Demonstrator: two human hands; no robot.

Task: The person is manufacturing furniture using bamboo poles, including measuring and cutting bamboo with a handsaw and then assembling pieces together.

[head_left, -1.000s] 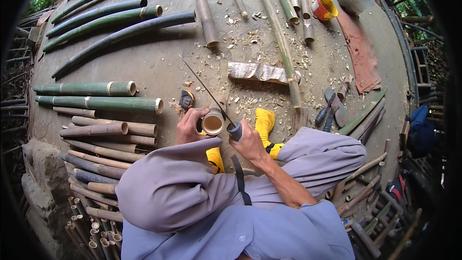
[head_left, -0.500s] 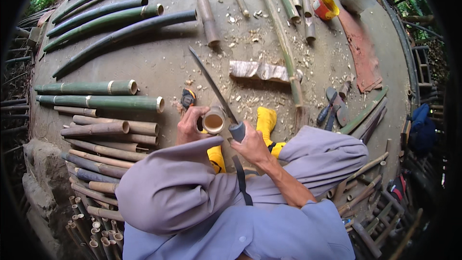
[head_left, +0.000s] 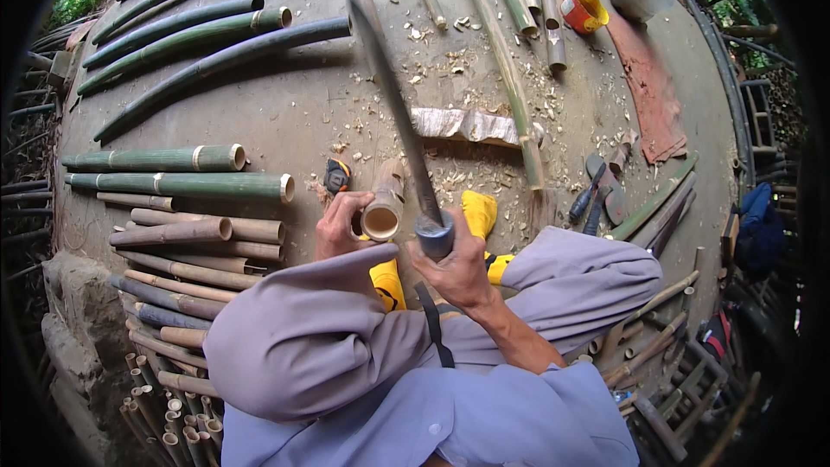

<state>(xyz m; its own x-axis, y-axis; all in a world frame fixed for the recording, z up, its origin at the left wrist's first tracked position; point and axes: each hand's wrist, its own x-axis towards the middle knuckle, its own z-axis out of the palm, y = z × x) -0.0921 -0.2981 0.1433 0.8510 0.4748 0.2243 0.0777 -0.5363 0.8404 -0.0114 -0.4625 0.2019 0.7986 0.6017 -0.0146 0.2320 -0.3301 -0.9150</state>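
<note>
Bamboo tube: I saw the short, pale-brown bamboo tube (head_left: 388, 197) in front of the seated person, its round open mouth facing back toward the wearer.
Left hand: the left hand (head_left: 339, 227) had its fingers and thumb curled on the tube's left side, close to the mouth.
Long knife: the dark blade of the long knife (head_left: 400, 112) rose just right of the tube in my view; I couldn't tell whether the two touched.
Right hand: the right hand (head_left: 460, 265) was closed firmly around the knife's bluish-grey handle.
Yellow footwear: the yellow footwear (head_left: 478, 213) showed on both feet, one below the tube, the other right of the handle.
Tape measure: I had the black-and-orange tape measure (head_left: 337, 176) lying just left of the tube.
Wood block: beyond the hands lay a pale, rough wood block (head_left: 462, 126), with shavings (head_left: 450, 180) scattered around.
Green bamboo: two thick green poles (head_left: 160, 158) lay side by side farther left.
Tub: a red-and-yellow tub (head_left: 584, 14) sat far right.
</note>
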